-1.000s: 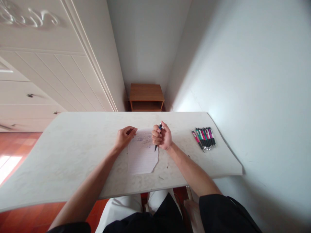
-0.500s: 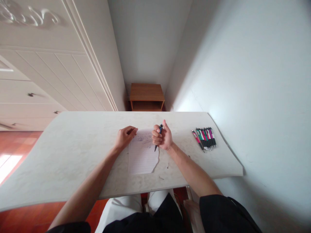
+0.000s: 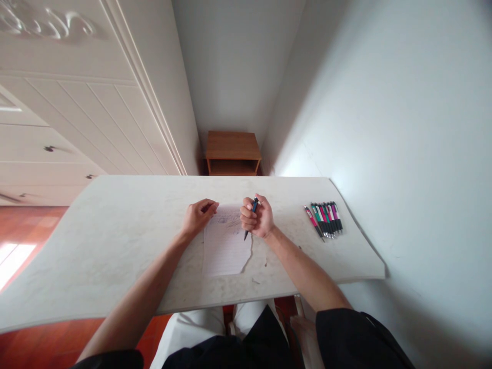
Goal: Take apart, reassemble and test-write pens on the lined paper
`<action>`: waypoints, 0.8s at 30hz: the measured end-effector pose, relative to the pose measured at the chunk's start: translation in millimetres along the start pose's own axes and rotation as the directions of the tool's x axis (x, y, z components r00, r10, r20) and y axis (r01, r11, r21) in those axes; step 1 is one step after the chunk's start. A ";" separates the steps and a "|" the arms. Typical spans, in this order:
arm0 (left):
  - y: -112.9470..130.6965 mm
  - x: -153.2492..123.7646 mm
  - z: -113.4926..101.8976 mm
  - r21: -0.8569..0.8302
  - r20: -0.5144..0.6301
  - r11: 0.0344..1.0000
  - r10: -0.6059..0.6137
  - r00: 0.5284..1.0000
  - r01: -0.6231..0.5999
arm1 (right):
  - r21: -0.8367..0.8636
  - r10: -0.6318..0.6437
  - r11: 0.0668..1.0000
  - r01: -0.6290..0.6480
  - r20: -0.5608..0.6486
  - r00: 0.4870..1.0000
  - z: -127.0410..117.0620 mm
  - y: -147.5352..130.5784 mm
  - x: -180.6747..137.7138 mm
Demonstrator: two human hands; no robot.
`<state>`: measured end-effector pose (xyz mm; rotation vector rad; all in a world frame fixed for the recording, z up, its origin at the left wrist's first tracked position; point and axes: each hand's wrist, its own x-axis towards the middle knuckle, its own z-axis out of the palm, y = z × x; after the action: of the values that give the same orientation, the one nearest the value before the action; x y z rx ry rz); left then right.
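Note:
My right hand (image 3: 258, 216) is wrapped round a dark blue ballpoint pen (image 3: 255, 204). The pen's dark tip points down, just over the right edge of a lined sheet of paper (image 3: 226, 251). My right thumb is bent at the pen's top end. Scribbled ink marks cover the upper part of the sheet, and its lower right edge is torn. At the sheet's upper left corner rests my left hand (image 3: 200, 215), fingers curled and thumb pressed against them. Whether those fingers pinch the paper is hidden.
Several coloured pens (image 3: 326, 219) lie side by side at the right of the white table (image 3: 134, 230), with a pink pen (image 3: 314, 223) slanted beside them. Beyond the table stands a low wooden stand (image 3: 233, 146). A wall (image 3: 403, 154) borders the right, a white cabinet (image 3: 96, 113) the left.
My right thumb, raised before, has bent down to the top end of the pen. The left hand and the paper stay in place.

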<state>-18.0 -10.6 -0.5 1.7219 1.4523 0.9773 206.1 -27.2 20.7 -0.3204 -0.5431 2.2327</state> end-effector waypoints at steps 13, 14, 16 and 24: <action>-4.2 0.8 0.1 0.012 -0.002 1.000 0.010 1.000 -0.010 | 0.006 -0.042 0.999 0.043 -0.099 0.994 0.0 0.7 1.0; -3.7 0.7 0.1 0.010 -0.001 1.000 0.009 1.000 -0.009 | 0.004 -0.039 0.999 0.039 -0.092 0.995 0.3 0.8 1.0; -2.7 0.6 0.1 0.002 0.001 1.000 0.007 1.000 -0.007 | -0.002 -0.033 0.999 0.033 -0.079 0.996 1.3 0.8 1.0; -1.2 0.7 -0.5 0.001 0.003 1.000 0.006 1.000 -0.006 | -0.004 -0.029 1.000 0.028 -0.064 0.998 0.7 0.7 1.0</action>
<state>-19.0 -9.7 -1.2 1.7289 1.4465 0.9766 204.7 -27.0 20.9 -0.3817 -0.5137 2.1867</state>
